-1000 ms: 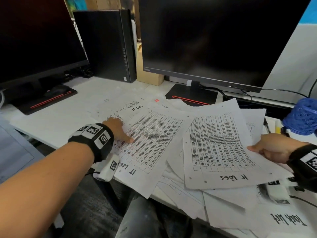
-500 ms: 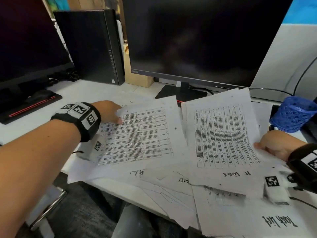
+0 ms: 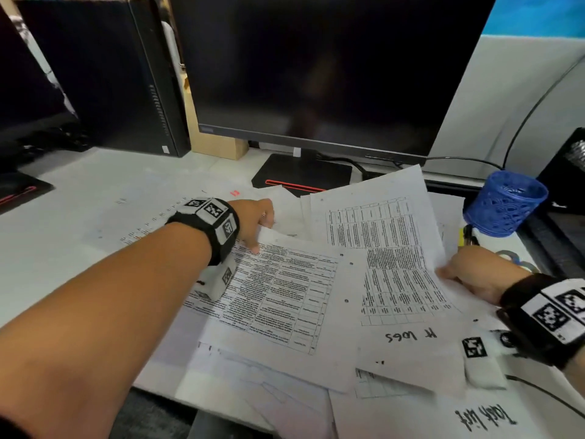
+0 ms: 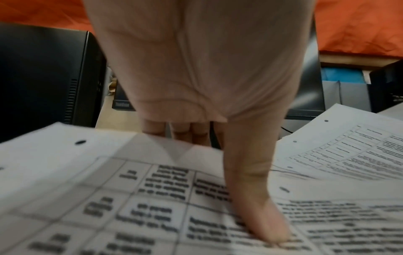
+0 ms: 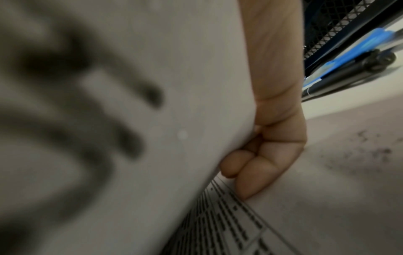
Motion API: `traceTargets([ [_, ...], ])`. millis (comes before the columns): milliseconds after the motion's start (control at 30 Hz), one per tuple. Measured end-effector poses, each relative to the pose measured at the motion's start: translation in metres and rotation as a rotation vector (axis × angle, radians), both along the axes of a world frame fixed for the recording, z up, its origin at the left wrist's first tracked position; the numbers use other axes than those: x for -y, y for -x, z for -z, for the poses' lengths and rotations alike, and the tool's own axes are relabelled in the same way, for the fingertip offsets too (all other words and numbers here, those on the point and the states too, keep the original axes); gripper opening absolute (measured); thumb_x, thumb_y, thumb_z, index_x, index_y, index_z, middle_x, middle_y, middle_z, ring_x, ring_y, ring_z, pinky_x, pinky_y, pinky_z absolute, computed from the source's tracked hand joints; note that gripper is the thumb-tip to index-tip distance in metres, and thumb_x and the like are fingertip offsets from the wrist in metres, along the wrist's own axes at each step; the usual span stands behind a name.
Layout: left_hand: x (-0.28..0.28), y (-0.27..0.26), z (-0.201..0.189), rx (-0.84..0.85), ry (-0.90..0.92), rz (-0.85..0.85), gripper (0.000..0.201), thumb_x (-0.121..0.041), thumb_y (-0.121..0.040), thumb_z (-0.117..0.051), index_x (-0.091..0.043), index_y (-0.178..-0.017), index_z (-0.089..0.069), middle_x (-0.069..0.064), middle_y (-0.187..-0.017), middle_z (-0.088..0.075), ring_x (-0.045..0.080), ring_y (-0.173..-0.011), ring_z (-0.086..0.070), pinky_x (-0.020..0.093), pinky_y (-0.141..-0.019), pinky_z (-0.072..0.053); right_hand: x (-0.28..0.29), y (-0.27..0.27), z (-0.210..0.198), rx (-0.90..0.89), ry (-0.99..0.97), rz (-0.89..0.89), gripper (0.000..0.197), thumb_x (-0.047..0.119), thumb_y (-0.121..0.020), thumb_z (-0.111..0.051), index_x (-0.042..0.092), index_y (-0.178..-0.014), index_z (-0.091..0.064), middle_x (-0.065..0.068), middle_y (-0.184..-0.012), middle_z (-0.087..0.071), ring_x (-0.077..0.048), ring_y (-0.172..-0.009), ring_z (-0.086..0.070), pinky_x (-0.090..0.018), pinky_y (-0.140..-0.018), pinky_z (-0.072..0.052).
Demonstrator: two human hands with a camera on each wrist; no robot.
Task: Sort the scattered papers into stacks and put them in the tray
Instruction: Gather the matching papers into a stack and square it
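Printed papers lie scattered across the white desk. My left hand pinches the far corner of a printed table sheet, thumb on top and fingers under its edge. My right hand grips the right edge of the sheets marked "IT logs", which are tilted up off the pile; its fingers curl beneath the paper. The two held sheets overlap in the middle. A "Task list" sheet and several loose pages lie at the desk's front edge. A black mesh tray shows at the far right.
A large dark monitor on its stand fills the back. A black PC tower and a second monitor stand at the left. A blue mesh pen cup sits beside the tray, with pens below it.
My left hand has gone from pressing flat on the left sheet to pinching its corner, and has drawn it rightward against the "IT logs" sheets. My right hand kept its hold.
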State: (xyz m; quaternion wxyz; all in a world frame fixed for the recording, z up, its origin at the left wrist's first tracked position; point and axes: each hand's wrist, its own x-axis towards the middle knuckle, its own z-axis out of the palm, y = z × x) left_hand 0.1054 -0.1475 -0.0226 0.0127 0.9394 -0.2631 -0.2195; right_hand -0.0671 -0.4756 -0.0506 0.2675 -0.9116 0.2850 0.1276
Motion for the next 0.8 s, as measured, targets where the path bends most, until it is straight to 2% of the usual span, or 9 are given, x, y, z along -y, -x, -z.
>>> traceTargets([
  [67, 0.003, -0.004, -0.002, -0.062, 0.014, -0.033, 0.082, -0.012, -0.067, -0.084, -0.026, -0.132, -0.036, 0.003, -0.127, -0.051, 0.023, -0.109, -0.054, 0.036, -0.095, -0.046, 0.004, -0.002, 0.001, 0.036, -0.041, 0.093, 0.026, 0.002, -0.09, -0.057, -0.014, -0.111, -0.057, -0.027, -0.104, -0.064, -0.037, -0.095, -0.06, -0.036, -0.08, -0.046],
  [133, 0.007, -0.008, -0.004, -0.031, -0.079, -0.001, 0.089, -0.026, -0.066, -0.085, -0.027, -0.139, -0.035, 0.003, -0.132, -0.044, 0.024, -0.12, -0.048, 0.037, -0.103, -0.04, 0.004, 0.0, 0.0, 0.049, -0.087, 0.142, 0.017, -0.001, -0.09, -0.057, -0.011, -0.104, -0.057, -0.019, -0.082, -0.062, -0.03, -0.072, -0.057, -0.028, -0.06, -0.047],
  [200, 0.01, -0.011, -0.004, 0.017, -0.121, 0.02, 0.091, -0.038, -0.062, -0.086, -0.026, -0.139, -0.039, 0.002, -0.135, -0.04, 0.025, -0.126, -0.043, 0.038, -0.107, -0.035, -0.001, 0.003, -0.008, 0.065, -0.15, 0.21, 0.006, -0.005, -0.09, -0.054, -0.007, -0.096, -0.055, -0.013, -0.068, -0.054, -0.023, -0.058, -0.048, -0.018, -0.038, -0.04],
  [267, 0.013, -0.017, 0.0, -0.027, -0.054, -0.018, 0.09, -0.036, -0.059, -0.088, -0.025, -0.135, -0.041, 0.001, -0.134, -0.044, 0.023, -0.124, -0.045, 0.035, -0.104, -0.037, -0.002, 0.006, -0.009, 0.06, -0.182, 0.216, 0.006, -0.007, -0.091, -0.052, -0.003, -0.086, -0.053, -0.011, -0.065, -0.05, -0.022, -0.055, -0.044, -0.012, -0.028, -0.032],
  [333, 0.019, -0.017, 0.0, -0.071, -0.066, 0.007, 0.082, -0.033, -0.062, -0.087, -0.023, -0.131, -0.043, -0.001, -0.132, -0.048, 0.021, -0.122, -0.048, 0.032, -0.102, -0.038, -0.001, 0.005, -0.008, 0.076, -0.225, 0.233, 0.003, -0.006, -0.09, -0.053, -0.006, -0.092, -0.056, -0.016, -0.073, -0.057, -0.025, -0.061, -0.049, -0.018, -0.039, -0.041],
  [400, 0.027, -0.02, -0.003, -0.036, -0.174, 0.073, 0.068, -0.037, -0.07, -0.081, -0.018, -0.128, -0.051, 0.0, -0.131, -0.055, 0.02, -0.118, -0.051, 0.029, -0.1, -0.037, 0.007, 0.003, -0.001, 0.08, -0.247, 0.223, 0.021, -0.004, -0.09, -0.055, -0.012, -0.109, -0.056, -0.024, -0.093, -0.062, -0.027, -0.07, -0.053, -0.027, -0.053, -0.045],
  [533, 0.027, -0.029, -0.012, 0.136, -0.445, 0.135, 0.069, -0.046, -0.078, -0.071, -0.013, -0.136, -0.05, 0.006, -0.132, -0.055, 0.023, -0.123, -0.051, 0.032, -0.105, -0.038, 0.012, 0.0, 0.007, 0.047, -0.262, 0.171, 0.035, 0.001, -0.09, -0.055, -0.019, -0.119, -0.051, -0.017, -0.102, -0.055, -0.017, -0.069, -0.051, -0.017, -0.059, -0.049],
  [633, 0.02, -0.037, -0.018, 0.245, -0.557, 0.187, 0.062, -0.038, -0.079, -0.073, -0.015, -0.132, -0.051, 0.003, -0.127, -0.057, 0.021, -0.118, -0.054, 0.03, -0.1, -0.043, 0.015, -0.005, 0.009, 0.062, -0.233, 0.193, 0.032, 0.002, -0.089, -0.059, -0.008, -0.119, -0.055, -0.02, -0.111, -0.064, -0.037, -0.096, -0.061, -0.041, -0.092, -0.052],
  [800, 0.04, -0.035, -0.019, 0.123, -0.415, 0.185, 0.102, -0.029, -0.055, -0.091, -0.031, -0.139, -0.033, -0.001, -0.131, -0.04, 0.022, -0.119, -0.044, 0.038, -0.095, -0.043, 0.014, -0.007, 0.008, 0.034, -0.287, 0.249, 0.032, -0.001, -0.09, -0.056, -0.004, -0.122, -0.053, -0.024, -0.114, -0.062, -0.041, -0.107, -0.058, -0.052, -0.098, -0.045],
])
